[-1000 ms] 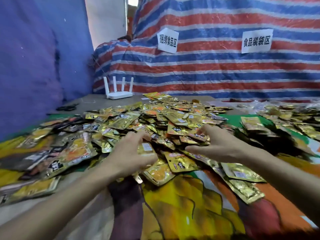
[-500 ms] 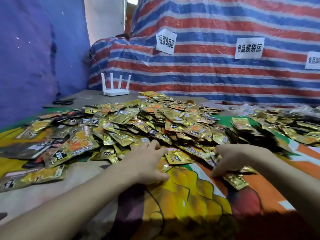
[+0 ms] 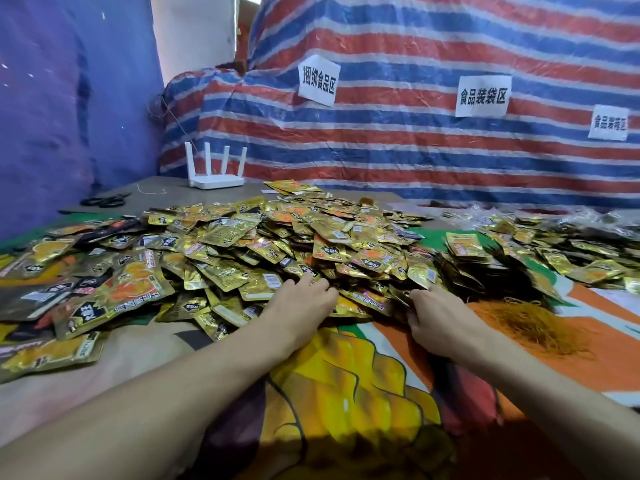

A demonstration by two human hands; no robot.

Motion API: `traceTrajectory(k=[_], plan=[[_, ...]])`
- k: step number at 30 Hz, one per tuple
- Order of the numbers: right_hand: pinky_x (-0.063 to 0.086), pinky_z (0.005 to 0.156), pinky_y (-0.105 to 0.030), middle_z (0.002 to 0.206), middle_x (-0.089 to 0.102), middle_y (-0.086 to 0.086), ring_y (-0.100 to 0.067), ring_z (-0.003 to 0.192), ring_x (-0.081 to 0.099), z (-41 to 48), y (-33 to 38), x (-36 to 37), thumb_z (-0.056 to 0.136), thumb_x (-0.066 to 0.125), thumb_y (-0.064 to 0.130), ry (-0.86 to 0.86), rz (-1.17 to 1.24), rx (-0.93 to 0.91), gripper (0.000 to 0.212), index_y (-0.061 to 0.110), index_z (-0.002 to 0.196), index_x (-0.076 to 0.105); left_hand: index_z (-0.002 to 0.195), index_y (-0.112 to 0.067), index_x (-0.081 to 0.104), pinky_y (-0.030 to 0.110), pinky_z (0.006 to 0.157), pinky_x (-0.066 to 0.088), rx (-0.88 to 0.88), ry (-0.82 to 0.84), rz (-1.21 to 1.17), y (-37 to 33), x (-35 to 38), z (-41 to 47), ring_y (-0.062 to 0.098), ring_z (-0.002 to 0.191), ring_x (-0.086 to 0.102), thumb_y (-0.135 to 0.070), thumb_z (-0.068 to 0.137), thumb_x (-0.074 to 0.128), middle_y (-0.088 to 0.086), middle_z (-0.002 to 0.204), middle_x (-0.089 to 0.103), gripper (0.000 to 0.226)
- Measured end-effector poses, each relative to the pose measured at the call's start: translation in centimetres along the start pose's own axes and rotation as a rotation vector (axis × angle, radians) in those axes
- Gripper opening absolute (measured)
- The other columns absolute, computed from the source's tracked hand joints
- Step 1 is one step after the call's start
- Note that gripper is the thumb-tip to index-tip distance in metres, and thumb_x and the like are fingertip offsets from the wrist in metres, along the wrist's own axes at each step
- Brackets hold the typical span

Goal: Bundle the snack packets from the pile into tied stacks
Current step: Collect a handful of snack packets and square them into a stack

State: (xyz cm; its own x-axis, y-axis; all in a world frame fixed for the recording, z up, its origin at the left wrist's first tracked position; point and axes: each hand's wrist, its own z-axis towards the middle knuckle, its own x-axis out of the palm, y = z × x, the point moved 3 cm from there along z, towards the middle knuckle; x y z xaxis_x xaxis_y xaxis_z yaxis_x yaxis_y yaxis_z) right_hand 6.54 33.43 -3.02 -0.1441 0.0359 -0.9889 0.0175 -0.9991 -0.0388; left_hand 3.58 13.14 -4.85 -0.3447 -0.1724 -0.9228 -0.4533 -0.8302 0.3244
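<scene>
At near edge of gold snack packet pile [image 3: 277, 251], left hand [image 3: 298, 306] flat, fingers spread on packets; right hand [image 3: 440, 317] curled at packets, grip unclear

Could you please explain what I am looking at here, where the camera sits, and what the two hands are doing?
The camera is worn on a person's head and looks forward and down, so both bare forearms reach in from below. The left hand lies flat on the near edge of a big pile of gold snack packets. The right hand curls at that edge; whether it grips a packet is unclear. Rubber bands lie to the right on a colourful cloth. A white router and scissors sit at the back.
</scene>
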Motion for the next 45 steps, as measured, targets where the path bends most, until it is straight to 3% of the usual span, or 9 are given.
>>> traceTrajectory(k=[10,14,16,20,26,33,36,39,45], plan=[[0.040,0.054,-0.040,0.073,0.055,-0.008,-0.031,0.064,0.054,1.1,1.9,-1.8,0.105,0.042,0.021,-0.277,0.376,-0.060,0.018,0.022,0.087,0.041,0.111,-0.011,0.058,0.041,0.082,0.051,-0.079,-0.169,-0.390,4.7,-2.7,-1.4,0.026,0.103,0.056,0.001,0.090,0.053,0.004,0.109,0.053,0.025],[0.033,0.046,-0.021,0.070,0.057,0.002,-0.014,0.061,0.053,1.6,3.5,-2.2,0.107,0.043,0.023,-0.429,0.658,-0.050,0.024,0.022,0.083,0.048,0.094,-0.015,0.060,0.040,0.079,0.051,-0.080,-0.208,-0.602,6.7,-3.3,-2.3,0.024,0.091,0.056,0.002,0.090,0.059,0.003,0.096,0.055,0.017],[0.040,0.052,-0.016,0.077,0.061,0.000,-0.014,0.068,0.055,2.0,4.1,-2.2,0.107,0.044,0.022,-0.467,0.813,-0.012,0.020,0.015,0.092,0.056,0.086,-0.014,0.063,0.036,0.075,0.050,-0.113,-0.255,-0.739,8.1,-3.9,-2.6,0.023,0.085,0.059,-0.002,0.092,0.063,0.001,0.089,0.062,0.014],[0.053,0.068,-0.038,0.096,0.066,-0.005,-0.024,0.087,0.063,2.9,5.6,-2.5,0.107,0.044,0.022,-0.489,1.085,0.068,0.019,0.012,0.105,0.061,0.084,-0.026,0.069,0.018,0.059,0.050,-0.278,-0.413,-1.046,11.4,-4.6,-3.2,0.007,0.069,0.068,-0.013,0.096,0.067,-0.015,0.073,0.072,0.018],[0.056,0.049,-0.029,0.103,0.069,-0.003,-0.019,0.086,0.069,4.0,10.0,-2.0,0.109,0.043,0.027,-0.280,1.551,0.127,0.022,0.028,0.099,0.062,0.090,-0.019,0.070,0.036,0.064,0.061,-0.577,-0.655,-1.465,13.9,-2.4,-3.9,0.020,0.074,0.075,-0.017,0.097,0.067,0.001,0.085,0.078,0.008],[0.050,0.072,-0.036,0.088,0.065,0.004,-0.016,0.081,0.061,6.5,14.7,-1.6,0.108,0.042,0.033,-0.340,1.518,0.099,0.026,0.025,0.093,0.062,0.089,-0.013,0.073,0.006,0.047,0.046,-0.693,-0.853,-1.727,14.4,-1.1,-3.8,0.000,0.062,0.071,-0.019,0.096,0.067,-0.009,0.075,0.077,0.011],[0.052,0.087,-0.043,0.103,0.068,0.000,-0.020,0.095,0.063,7.4,15.9,-1.5,0.108,0.039,0.036,-0.357,1.522,0.120,0.028,0.023,0.111,0.064,0.072,-0.015,0.066,0.010,0.049,0.047,-0.749,-0.956,-1.744,14.3,-1.1,-3.8,-0.003,0.055,0.066,-0.023,0.096,0.068,-0.013,0.061,0.071,0.025],[0.053,0.081,-0.041,0.099,0.069,-0.001,-0.016,0.091,0.064,8.0,16.7,-1.6,0.109,0.039,0.035,-0.417,1.585,0.116,0.027,0.026,0.103,0.062,0.063,-0.019,0.055,0.024,0.054,0.040,-0.858,-1.135,-1.628,13.8,-0.3,-3.9,-0.003,0.044,0.049,-0.030,0.097,0.068,-0.020,0.048,0.053,0.038],[0.058,0.083,-0.058,0.105,0.068,-0.002,-0.024,0.098,0.068,8.2,18.8,0.3,0.108,0.041,0.037,-0.366,1.586,-0.001,0.021,0.030,0.115,0.060,0.105,-0.019,0.071,0.010,0.067,0.053,-0.823,-1.480,-1.380,14.6,-1.4,-4.8,-0.008,0.078,0.066,-0.032,0.100,0.062,-0.018,0.088,0.071,0.017]])
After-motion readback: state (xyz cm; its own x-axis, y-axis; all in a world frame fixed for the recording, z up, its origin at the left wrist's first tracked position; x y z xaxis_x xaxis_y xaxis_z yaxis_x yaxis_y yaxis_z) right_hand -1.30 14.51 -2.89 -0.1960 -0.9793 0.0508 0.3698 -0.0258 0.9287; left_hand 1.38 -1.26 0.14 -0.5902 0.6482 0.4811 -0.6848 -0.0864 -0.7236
